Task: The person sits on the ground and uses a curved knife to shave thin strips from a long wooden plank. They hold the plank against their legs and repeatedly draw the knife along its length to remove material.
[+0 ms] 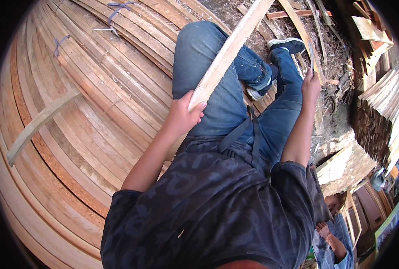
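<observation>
My left hand (pixel 184 113) is closed round the near end of a long pale wooden strip (pixel 226 56). The strip slants up and to the right across my thigh and runs out of the top of the view. Off to the right, my right hand (pixel 311 83) grips the dark handle of a knife with a narrow blade (pixel 311 50) that points away from me. Just by the blade, a thin curved wooden strip (pixel 297 23) passes behind it; whether they touch I cannot tell.
Bundled wooden strips (pixel 87 130) fill the left, some tied with blue-grey bands (pixel 118 6). A loose batten (pixel 44 123) lies across them. Shavings (pixel 338 54) cover the ground beyond my feet. At right stands a stack of boards (pixel 379 119). Another person's hand (pixel 324 229) shows at lower right.
</observation>
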A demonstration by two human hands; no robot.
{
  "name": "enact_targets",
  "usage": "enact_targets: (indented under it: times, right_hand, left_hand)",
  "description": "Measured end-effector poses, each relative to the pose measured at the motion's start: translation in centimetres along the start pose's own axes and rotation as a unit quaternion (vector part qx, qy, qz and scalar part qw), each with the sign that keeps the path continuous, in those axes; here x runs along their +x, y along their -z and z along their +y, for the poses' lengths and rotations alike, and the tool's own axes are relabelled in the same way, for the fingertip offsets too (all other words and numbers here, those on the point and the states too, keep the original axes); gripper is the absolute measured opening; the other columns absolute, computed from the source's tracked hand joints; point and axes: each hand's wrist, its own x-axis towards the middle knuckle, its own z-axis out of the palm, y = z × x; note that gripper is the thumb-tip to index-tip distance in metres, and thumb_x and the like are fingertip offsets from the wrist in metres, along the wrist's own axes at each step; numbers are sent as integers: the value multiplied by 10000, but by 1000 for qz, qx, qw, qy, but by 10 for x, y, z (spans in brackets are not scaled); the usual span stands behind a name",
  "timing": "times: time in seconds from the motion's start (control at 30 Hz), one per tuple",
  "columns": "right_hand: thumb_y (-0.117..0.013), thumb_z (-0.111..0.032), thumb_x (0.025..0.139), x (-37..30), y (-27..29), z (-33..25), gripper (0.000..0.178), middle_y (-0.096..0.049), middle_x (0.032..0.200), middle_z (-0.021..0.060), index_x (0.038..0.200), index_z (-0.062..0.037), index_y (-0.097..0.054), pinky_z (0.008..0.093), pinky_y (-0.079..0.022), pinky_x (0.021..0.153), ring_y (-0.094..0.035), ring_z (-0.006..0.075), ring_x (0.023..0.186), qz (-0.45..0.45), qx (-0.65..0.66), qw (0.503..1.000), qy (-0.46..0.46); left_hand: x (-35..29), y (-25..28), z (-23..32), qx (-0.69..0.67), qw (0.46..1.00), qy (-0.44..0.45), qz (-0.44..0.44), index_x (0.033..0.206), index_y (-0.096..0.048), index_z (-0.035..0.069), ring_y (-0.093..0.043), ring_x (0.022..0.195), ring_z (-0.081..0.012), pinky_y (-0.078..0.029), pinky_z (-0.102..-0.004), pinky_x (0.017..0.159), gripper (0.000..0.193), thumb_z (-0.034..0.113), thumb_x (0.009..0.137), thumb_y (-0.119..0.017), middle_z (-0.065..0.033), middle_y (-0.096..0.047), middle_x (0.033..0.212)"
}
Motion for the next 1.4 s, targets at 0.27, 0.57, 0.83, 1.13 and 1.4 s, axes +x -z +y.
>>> enact_targets:
  times: [0.27, 0.57, 0.83, 1.13, 1.4]
  right_hand:
    - [-579, -342, 985, -85, -1, 40, 393, -595, 743, 146, 1096, 35, -571, 387, -444, 642, -549, 224, 667, -37, 178, 983, 6]
    - [-443, -298, 1059, -132, -10, -74, 231, -427, 631, -29, 1004, -85, -513, 221, -283, 364, -350, 40, 429, -278, 497, 817, -91]
    - [-421, -187, 1062, -150, 14, -119, 187, -397, 640, -39, 1014, -38, -522, 197, -284, 460, -344, 27, 528, -241, 554, 793, 79]
    - [-662, -175, 925, -164, 41, -144, 244, -625, 733, 170, 1089, -2, -611, 353, -501, 628, -651, 307, 656, -224, 323, 871, 295]
    - [-687, -279, 900, -133, 56, -143, 237, -636, 733, 79, 1061, -108, -649, 391, -496, 539, -652, 281, 617, -140, 106, 904, 390]
  left_hand:
    - [8, -7, 13, 2, 1000, 13, -2, 1184, -605, -25, -622, 583, -105, -517, -259, 507, 278, 135, 957, -610, -72, -643, 709]
    - [-7, -5, 7, 196, 975, -59, 90, 936, -577, 13, -631, 664, -440, -486, -463, 585, 240, 246, 924, -637, -237, -626, 702]
    - [-24, 6, 36, 289, 941, -41, 171, 983, -581, 45, -671, 678, -341, -491, -435, 628, 241, 266, 916, -651, -125, -673, 726]
    - [-15, 6, 16, 289, 944, -18, 157, 1186, -460, 14, -667, 752, -369, -497, -449, 693, 391, 224, 911, -642, -170, -659, 808]
    - [-3, 9, 12, 215, 967, -30, 132, 1117, -414, 16, -655, 711, -399, -488, -448, 656, 330, 136, 900, -633, -196, -621, 726]
